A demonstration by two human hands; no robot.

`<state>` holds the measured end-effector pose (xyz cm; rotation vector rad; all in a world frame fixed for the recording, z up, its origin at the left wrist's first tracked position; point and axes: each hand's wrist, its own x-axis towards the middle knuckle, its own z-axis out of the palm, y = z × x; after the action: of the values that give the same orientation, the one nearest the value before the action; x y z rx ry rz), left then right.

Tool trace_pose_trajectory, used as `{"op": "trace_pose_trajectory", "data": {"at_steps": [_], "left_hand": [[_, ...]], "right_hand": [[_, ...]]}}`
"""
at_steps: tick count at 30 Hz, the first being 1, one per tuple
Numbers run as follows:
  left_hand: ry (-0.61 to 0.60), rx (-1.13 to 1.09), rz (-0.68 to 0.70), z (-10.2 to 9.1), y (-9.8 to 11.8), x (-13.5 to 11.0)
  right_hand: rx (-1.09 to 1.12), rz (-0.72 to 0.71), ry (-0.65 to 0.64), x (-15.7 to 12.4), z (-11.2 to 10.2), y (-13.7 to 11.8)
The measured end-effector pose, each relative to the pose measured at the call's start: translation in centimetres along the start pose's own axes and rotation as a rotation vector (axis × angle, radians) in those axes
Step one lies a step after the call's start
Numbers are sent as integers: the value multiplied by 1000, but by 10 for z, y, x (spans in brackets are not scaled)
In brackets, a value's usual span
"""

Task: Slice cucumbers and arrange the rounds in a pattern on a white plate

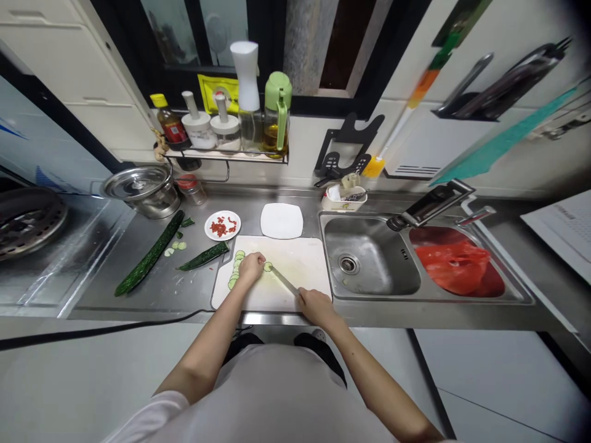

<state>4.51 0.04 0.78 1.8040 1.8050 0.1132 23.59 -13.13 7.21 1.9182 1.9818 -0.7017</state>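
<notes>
My right hand (316, 306) is wrapped round the handle of a knife (285, 282), whose blade slants up and left over a white cutting board (295, 301). At the blade's tip is a round cucumber slice (268, 267). Just left of that slice, my left hand (252, 267) has its fingers drawn together in a pinch; what they hold, if anything, is hidden. A row of overlapping cucumber slices (234, 275) lies along the board's left side, partly beside my left hand.
Left of the board lie a cut cucumber piece (203, 256), a long cucumber (150, 255) and scraps (175, 247). Behind are a plate of chopped red bits (222, 226) and a white plate (281, 220). A sink (369, 258) with a faucet (429, 206) adjoins at right.
</notes>
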Motion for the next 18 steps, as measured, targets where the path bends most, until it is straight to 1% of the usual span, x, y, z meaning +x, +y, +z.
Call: {"op": "trace_pose_trajectory", "data": {"at_steps": [6,18], "left_hand": [[-16,-5,-27,-2,1,0],[-14,-26,-36,0,0,1]], "right_hand": [[-8,-8,-11,0,0,0],[13,-4,-100,-3,-1,-8]]}}
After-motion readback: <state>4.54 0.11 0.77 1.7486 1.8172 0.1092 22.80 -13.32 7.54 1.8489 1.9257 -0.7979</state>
